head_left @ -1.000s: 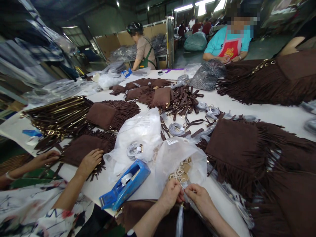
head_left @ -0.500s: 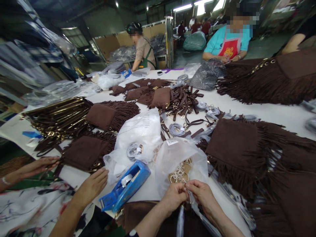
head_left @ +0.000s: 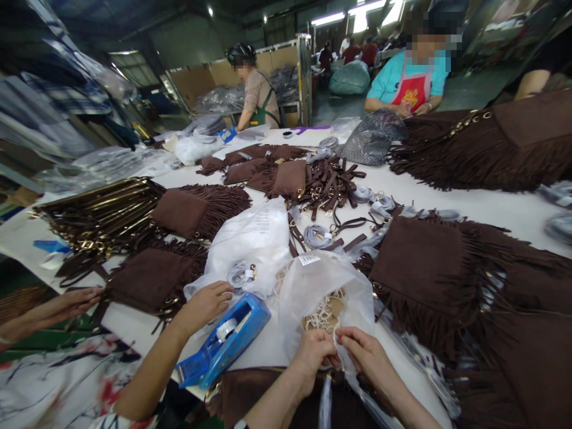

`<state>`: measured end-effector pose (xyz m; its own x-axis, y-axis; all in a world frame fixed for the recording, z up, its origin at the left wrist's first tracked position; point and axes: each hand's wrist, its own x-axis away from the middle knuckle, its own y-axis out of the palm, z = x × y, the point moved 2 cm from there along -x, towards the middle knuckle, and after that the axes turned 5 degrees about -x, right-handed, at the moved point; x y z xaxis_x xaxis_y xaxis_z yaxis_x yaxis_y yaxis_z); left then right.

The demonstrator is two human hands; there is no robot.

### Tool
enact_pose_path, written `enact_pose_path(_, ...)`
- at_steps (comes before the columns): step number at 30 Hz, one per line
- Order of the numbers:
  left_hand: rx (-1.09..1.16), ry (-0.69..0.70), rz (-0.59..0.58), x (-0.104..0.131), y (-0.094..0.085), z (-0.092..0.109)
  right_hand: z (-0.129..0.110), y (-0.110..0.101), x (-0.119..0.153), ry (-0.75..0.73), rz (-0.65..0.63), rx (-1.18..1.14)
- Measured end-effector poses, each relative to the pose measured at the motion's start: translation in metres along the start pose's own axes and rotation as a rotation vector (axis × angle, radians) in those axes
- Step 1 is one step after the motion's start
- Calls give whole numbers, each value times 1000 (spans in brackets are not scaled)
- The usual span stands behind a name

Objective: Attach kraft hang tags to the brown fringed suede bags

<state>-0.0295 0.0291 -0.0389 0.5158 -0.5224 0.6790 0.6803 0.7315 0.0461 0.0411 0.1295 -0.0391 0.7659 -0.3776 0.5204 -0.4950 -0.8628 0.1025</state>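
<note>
Head view, read as a clock face: between eight and nine, a co-worker's one hand (head_left: 74,304) is spread flat beside a fringed bag (head_left: 145,275), and above it at nine lies a stack of gold-edged bags (head_left: 105,208). Right of the stack, also near nine, is a smaller bag (head_left: 181,211) with its fringe fanned out. Between seven and eight, the co-worker's other hand (head_left: 205,307) is open near the blue tape dispenser (head_left: 236,336), which lies at seven; whether it touches cannot be told. Just below the middle, a coil of cord (head_left: 239,274) rests on a white plastic bag (head_left: 252,232).

At five, the left hand (head_left: 319,348) and right hand (head_left: 357,348) meet fingertip to fingertip, both pinching a white string (head_left: 336,338). It is just below the mouth of a clear bag (head_left: 295,298) of tan tags (head_left: 337,307) and above a brown pouch (head_left: 248,390), which shows towards six. At two, brown straps (head_left: 333,179) lie heaped on the counter (head_left: 384,182), with a grey mesh bag (head_left: 375,140) beyond. Between one and two sits a person in a red apron (head_left: 412,89). Just past three lies a wide brown bag (head_left: 417,250), its fringe spilling right.
</note>
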Motion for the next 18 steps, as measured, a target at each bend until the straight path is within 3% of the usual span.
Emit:
enact_pose_path(9,84,5,95,-2,-6,-4,3,3,8,-44,-16,161)
enact_pose_path(13,166,2,30,1,-7,-3,9,1,3,-38,-7,168)
enact_pose_path(18,268,26,-100,3,-7,1,14,-17,10,-90,3,265)
